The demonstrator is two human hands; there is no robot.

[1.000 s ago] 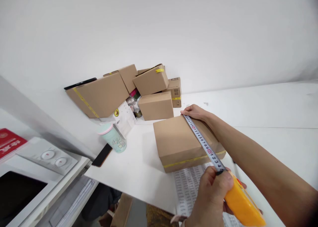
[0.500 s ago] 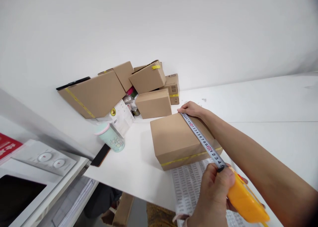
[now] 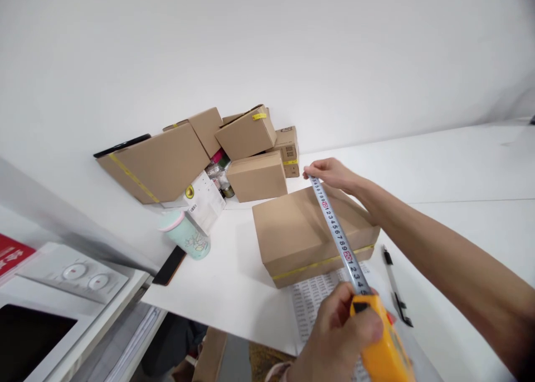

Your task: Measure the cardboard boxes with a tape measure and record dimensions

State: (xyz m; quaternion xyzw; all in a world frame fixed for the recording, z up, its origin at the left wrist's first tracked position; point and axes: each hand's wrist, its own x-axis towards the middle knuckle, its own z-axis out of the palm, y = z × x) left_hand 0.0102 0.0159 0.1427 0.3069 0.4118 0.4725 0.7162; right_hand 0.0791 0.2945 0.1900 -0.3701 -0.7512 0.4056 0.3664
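A flat brown cardboard box (image 3: 301, 231) with a yellow tape strip lies on the white table (image 3: 460, 164). My right hand (image 3: 330, 173) pinches the end of the tape blade (image 3: 337, 237) a little above the box's far edge. The blade runs diagonally over the box toward me. My left hand (image 3: 334, 337) is closed around the yellow tape measure case (image 3: 382, 346) at the near edge, over a printed sheet (image 3: 311, 298).
A pile of cardboard boxes (image 3: 246, 139) and a large flat box (image 3: 154, 162) lean at the wall. Nearby are a white packet (image 3: 204, 201), a mint cup (image 3: 186, 234) and a dark phone (image 3: 169, 265). A black pen (image 3: 395, 287) lies right of the box. A white appliance (image 3: 71, 270) stands at the left.
My right hand has lifted the tape's end off the box's far edge. My left hand with the case has shifted left, and the black pen now shows.
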